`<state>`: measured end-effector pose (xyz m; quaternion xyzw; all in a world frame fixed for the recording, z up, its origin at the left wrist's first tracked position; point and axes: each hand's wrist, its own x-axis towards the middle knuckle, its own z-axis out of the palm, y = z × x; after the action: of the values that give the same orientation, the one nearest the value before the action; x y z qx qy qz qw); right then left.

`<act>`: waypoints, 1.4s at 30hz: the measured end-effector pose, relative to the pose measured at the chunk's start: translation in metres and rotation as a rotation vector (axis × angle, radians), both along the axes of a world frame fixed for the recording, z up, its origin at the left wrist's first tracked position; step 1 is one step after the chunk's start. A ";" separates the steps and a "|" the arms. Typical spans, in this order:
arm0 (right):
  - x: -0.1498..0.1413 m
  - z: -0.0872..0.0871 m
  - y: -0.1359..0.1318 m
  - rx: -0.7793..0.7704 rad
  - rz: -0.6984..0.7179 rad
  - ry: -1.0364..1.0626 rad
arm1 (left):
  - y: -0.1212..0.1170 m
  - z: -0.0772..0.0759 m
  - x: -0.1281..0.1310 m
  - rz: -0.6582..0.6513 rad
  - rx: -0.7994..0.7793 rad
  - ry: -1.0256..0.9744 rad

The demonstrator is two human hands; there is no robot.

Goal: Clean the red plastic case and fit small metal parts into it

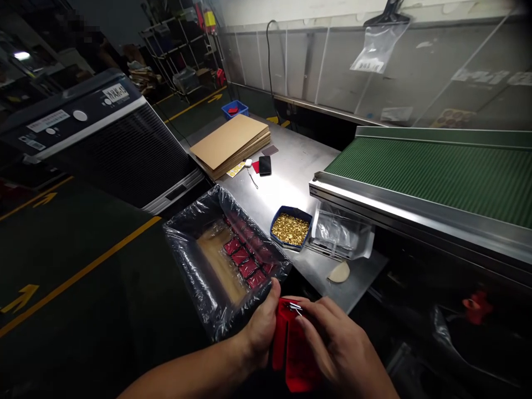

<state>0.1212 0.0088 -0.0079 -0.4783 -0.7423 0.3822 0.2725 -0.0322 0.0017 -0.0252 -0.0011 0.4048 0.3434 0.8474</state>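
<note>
Our LH (260,330) is closed round a red fabric pouch (293,349), thumb on top, right by the box rim. Our RH (338,346) is curled in, fingertips (318,310) nearly shut, pinching small silver metal bits (296,307) at the pouch mouth; what they are is too small to tell. Main risk: the bits are tiny, so a loose pinch could drop them into the dark gap below the table edge. Just beside LH, the plastic-lined box (183,238) holds rows of red pouches (245,257). Its film could snag on fingers, and a knock could shift the rows. Further on, the steel table (286,188) carries a blue tray (291,209) of gold bits (291,230), just beside a clear bag (341,233); a careless elbow could tip the tray & scatter them. Beyond: green conveyor (432,177) on the right, cardboard sheets (228,144) and a phone (265,165) on the table, all well clear of us.
</note>
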 end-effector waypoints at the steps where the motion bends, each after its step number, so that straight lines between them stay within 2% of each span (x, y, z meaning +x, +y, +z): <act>1: 0.000 0.001 -0.001 0.014 0.008 -0.016 | 0.000 0.001 0.000 0.001 0.000 -0.001; 12: 0.001 0.008 -0.003 0.078 0.012 -0.043 | -0.003 0.001 0.003 0.003 -0.035 0.047; 19: 0.004 0.010 -0.007 0.098 -0.014 -0.062 | -0.003 0.005 0.006 -0.023 -0.109 0.235; 22: 0.008 0.009 -0.007 0.084 0.027 -0.071 | -0.005 0.006 0.007 -0.037 -0.087 0.238; 28: 0.015 0.005 -0.005 0.043 0.105 -0.133 | -0.007 0.013 0.005 -0.153 0.024 0.358; 34: 0.020 0.006 -0.007 0.138 0.107 -0.091 | -0.009 0.011 0.006 -0.108 0.021 0.330; 42: 0.026 0.014 -0.011 0.089 0.050 -0.061 | -0.005 0.017 0.005 -0.013 -0.073 0.218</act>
<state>0.1468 -0.0022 0.0057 -0.4584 -0.7782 0.3408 0.2610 -0.0267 -0.0037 -0.0084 0.0082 0.5068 0.3211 0.8000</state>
